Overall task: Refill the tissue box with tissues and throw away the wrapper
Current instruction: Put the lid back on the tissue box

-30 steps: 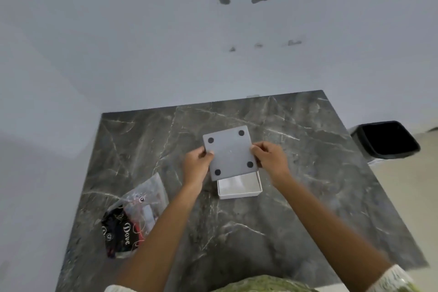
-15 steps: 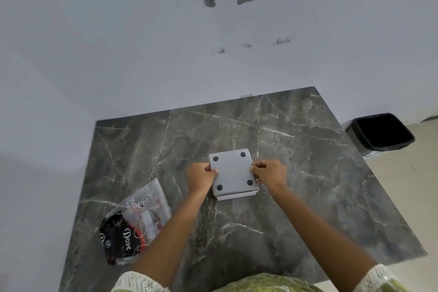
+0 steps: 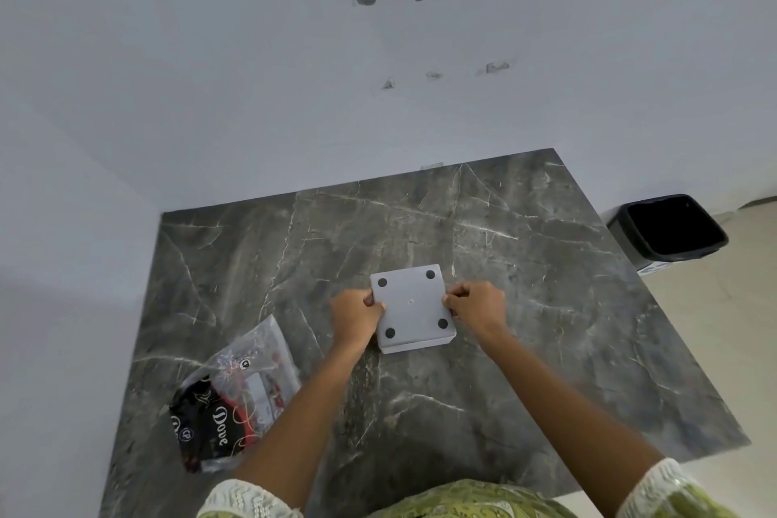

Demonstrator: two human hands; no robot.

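Note:
A square white tissue box (image 3: 414,309) lies upside down in the middle of the dark marble table (image 3: 525,307), its grey base panel with round black feet at the corners facing up. My left hand (image 3: 356,315) grips the box's left edge and my right hand (image 3: 477,307) grips its right edge, fingers curled against the sides. The base sits flush on the box. A crumpled clear and black plastic wrapper (image 3: 233,400) printed "Dove" lies on the table to the near left of my left forearm. No tissues are visible.
A black waste bin (image 3: 668,229) with a liner stands on the floor beyond the table's right edge. White walls close the far and left sides of the table. My green clothing shows at the bottom edge.
The grey base panel, held tilted above the open white box a second ago, has come down and now lies flush on the box. Both hands stay at its sides.

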